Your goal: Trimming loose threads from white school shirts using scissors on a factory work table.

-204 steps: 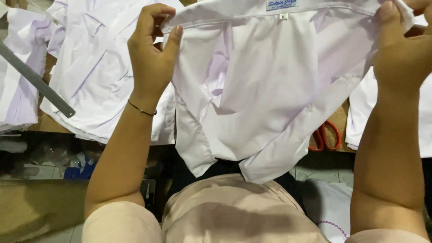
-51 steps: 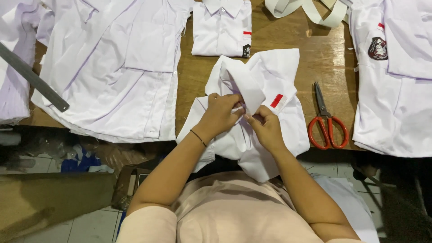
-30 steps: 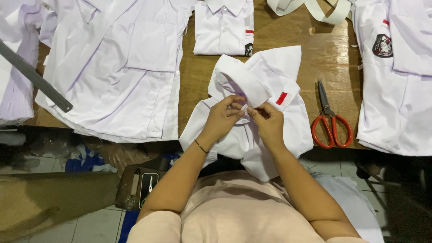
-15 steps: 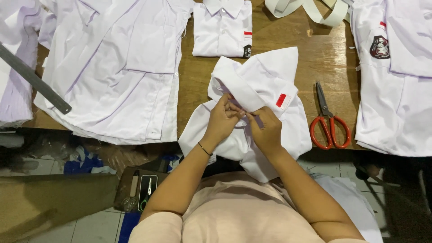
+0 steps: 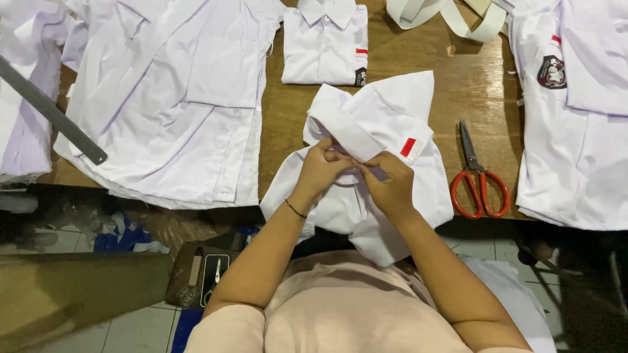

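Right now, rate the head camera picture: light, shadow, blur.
Head view: even overhead light, sharp on both hands, left and right, pinching the shirt; white cloth nearly washes out, folds faint; scissors crisp; the floor below the table edge lies in deep shadow; no motion blur.

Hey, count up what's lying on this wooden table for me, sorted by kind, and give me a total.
White shirts: 5 – one held by the left hand and right hand, a folded one, a spread one, one at the left edge, and a pile at right, possibly more than one.
Scissors: 1
White strip: 1
Grey bar: 1
Total: 8
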